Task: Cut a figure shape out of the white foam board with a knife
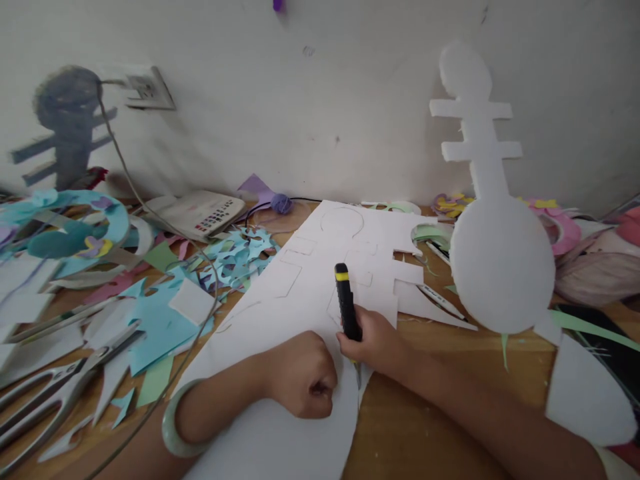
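A white foam board (280, 327) lies before me, marked with thin outlines of a round head, a neck with side bars and a curved body. My left hand (305, 375) rests on it in a fist, with nothing visible in the fingers. A black and yellow box cutter (346, 303) is gripped in my right hand (373, 339). Its blade points down and towards me, at the board's right edge. A cut-out white foam shape (503, 260) with a round body, narrow neck and two crossbars stands against the wall on the right.
Large scissors (65, 393) lie at the left among blue paper scraps (163, 320). A cord (123, 170) runs from the wall socket (149, 88) across the left side. A grey cut-out (67, 127) leans at the back left. A pen (443, 301) lies right of the board.
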`<state>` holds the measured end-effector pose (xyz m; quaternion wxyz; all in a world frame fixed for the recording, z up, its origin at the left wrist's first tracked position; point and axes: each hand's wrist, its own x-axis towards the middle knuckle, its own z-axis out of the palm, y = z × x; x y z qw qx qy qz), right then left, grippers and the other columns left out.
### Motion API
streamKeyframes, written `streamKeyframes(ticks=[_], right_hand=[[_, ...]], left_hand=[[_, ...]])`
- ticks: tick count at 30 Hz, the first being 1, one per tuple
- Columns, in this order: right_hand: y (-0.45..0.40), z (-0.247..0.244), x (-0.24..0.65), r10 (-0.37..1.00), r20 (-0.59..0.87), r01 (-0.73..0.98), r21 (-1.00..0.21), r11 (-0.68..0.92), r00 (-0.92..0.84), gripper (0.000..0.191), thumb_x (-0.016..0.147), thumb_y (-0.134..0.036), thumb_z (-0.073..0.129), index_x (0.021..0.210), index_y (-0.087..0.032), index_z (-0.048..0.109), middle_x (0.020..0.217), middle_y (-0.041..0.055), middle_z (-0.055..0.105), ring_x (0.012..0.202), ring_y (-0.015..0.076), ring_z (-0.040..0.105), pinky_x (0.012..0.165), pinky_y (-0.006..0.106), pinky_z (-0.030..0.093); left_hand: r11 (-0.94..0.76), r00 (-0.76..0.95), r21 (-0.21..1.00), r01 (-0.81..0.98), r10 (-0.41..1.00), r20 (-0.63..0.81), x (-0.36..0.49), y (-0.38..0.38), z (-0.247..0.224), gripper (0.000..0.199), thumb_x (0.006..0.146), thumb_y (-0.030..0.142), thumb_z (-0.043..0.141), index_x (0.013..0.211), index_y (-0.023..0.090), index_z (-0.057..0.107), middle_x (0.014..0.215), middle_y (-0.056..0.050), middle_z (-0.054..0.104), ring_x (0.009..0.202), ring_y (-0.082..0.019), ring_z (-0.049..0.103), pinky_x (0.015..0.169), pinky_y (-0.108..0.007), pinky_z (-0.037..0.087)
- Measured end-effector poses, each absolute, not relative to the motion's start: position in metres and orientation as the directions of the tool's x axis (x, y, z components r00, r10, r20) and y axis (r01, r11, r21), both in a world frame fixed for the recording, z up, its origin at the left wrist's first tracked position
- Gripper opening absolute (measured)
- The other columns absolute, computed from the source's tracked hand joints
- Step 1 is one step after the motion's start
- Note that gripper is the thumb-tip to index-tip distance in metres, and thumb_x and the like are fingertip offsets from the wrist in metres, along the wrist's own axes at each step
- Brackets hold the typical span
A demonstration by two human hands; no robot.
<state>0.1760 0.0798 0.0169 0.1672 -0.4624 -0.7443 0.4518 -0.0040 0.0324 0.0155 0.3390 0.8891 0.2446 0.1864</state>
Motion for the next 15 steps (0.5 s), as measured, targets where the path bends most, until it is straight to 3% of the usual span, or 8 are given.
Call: streamKeyframes(ticks=[6, 12, 15], right_hand=[[0.083, 0.0161, 0.1795, 0.815, -0.17, 0.426, -0.899, 0.103, -0.555, 0.02, 0.074, -0.03, 0.062, 0.071, -0.023, 0.044, 0.066, -0.0039, 0.049, 0.062, 0.0131, 0.045, 0.056, 0.028, 0.035], [0.0851, 0.0189, 0.1794, 0.865, -0.215, 0.375, -0.927, -0.033, -0.454, 0.012, 0.077, -0.029, 0.057, 0.077, -0.022, 0.047, 0.069, -0.0027, 0.049, 0.064, 0.0145, 0.047, 0.06, 0.029, 0.04], [0.0851, 0.0195, 0.1797, 0.864, -0.2, 0.387, -0.922, -0.007, -0.461, 0.013, 0.077, -0.03, 0.058, 0.077, -0.022, 0.048, 0.07, -0.0023, 0.049, 0.066, 0.0147, 0.047, 0.061, 0.029, 0.04]], left_hand=[[-0.628, 0.808, 0.706, 0.328, 0.574, 0.135, -0.0028, 0.0334, 0.0174, 0.03, 0.051, 0.01, 0.048, 0.048, 0.022, 0.021, 0.041, 0.007, 0.022, 0.044, -0.011, 0.014, 0.043, -0.029, 0.018], [-0.614, 0.809, 0.724, 0.314, 0.572, 0.134, -0.0021, 0.0333, 0.018, 0.028, 0.051, 0.009, 0.048, 0.048, 0.022, 0.022, 0.041, 0.007, 0.023, 0.044, -0.011, 0.015, 0.044, -0.028, 0.018], [-0.611, 0.809, 0.716, 0.339, 0.577, 0.109, -0.0021, 0.0337, 0.0195, 0.03, 0.052, 0.009, 0.048, 0.049, 0.022, 0.021, 0.042, 0.007, 0.022, 0.044, -0.011, 0.014, 0.044, -0.029, 0.018]])
